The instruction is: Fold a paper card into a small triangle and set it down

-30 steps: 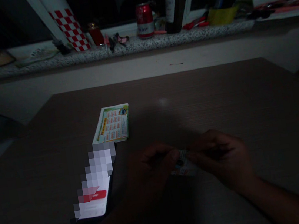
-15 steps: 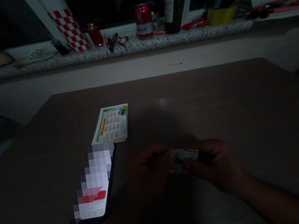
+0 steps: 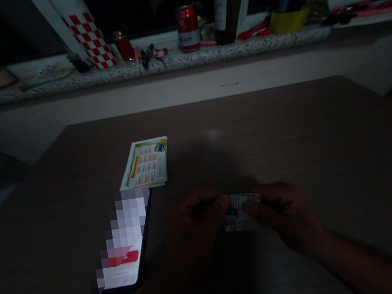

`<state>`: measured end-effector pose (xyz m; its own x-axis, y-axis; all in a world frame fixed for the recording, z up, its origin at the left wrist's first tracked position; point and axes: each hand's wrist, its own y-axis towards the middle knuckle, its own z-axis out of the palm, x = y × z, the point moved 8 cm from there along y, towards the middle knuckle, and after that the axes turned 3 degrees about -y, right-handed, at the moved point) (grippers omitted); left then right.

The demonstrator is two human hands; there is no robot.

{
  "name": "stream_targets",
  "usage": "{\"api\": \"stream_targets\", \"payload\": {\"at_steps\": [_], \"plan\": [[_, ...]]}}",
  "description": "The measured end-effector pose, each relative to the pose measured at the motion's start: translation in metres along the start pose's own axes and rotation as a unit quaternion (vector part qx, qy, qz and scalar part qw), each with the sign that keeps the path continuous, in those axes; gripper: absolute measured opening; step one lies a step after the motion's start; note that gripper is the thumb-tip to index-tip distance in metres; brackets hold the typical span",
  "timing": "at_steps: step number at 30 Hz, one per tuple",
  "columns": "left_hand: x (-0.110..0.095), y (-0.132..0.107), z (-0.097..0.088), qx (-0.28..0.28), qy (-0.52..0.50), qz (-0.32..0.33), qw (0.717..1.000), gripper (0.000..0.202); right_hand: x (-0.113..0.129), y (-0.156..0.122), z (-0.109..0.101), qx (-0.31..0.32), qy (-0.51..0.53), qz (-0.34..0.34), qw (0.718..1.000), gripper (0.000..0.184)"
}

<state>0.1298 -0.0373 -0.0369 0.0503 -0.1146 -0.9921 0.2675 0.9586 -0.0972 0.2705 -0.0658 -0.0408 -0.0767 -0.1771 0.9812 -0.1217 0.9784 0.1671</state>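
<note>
We are pinching the printed card (image 3: pixel 239 215) by opposite sides: left hand (image 3: pixel 197 221) at its left, right hand (image 3: pixel 287 213) at its right.

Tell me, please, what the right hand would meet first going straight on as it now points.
Past the paper it holds, the right hand would probably meet the left hand first, though depth is unclear.

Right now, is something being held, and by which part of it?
Yes: a small printed paper. The left hand pinches it by its left side, the right hand by its right side.
</note>
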Motion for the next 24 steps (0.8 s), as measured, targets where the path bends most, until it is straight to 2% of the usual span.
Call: {"api": "stream_targets", "payload": {"at_steps": [4, 13, 16, 19, 22, 24], "plan": [[0.001, 0.001, 0.000, 0.000, -0.014, -0.001, 1.000, 0.014, 0.004, 0.000, -0.002, -0.005, -0.048, -0.014, 0.999, 0.035], [0.004, 0.000, 0.002, 0.020, 0.001, -0.009, 1.000, 0.014, 0.006, -0.004, -0.008, -0.026, -0.067, -0.053, 0.996, 0.042], [0.005, 0.002, 0.006, 0.048, 0.006, -0.020, 0.999, 0.013, 0.007, -0.003, -0.011, -0.033, -0.072, -0.056, 0.995, 0.044], [0.004, 0.003, 0.007, 0.064, 0.000, -0.025, 0.998, 0.014, 0.002, -0.001, -0.012, -0.024, -0.049, -0.030, 0.998, 0.042], [-0.001, 0.003, 0.003, 0.042, -0.010, -0.012, 0.999, 0.014, -0.003, 0.000, -0.005, 0.007, -0.015, -0.001, 1.000, 0.032], [-0.002, 0.003, 0.000, 0.025, -0.010, -0.011, 1.000, 0.014, -0.002, 0.000, 0.002, 0.029, 0.007, -0.005, 1.000, 0.024]]}}
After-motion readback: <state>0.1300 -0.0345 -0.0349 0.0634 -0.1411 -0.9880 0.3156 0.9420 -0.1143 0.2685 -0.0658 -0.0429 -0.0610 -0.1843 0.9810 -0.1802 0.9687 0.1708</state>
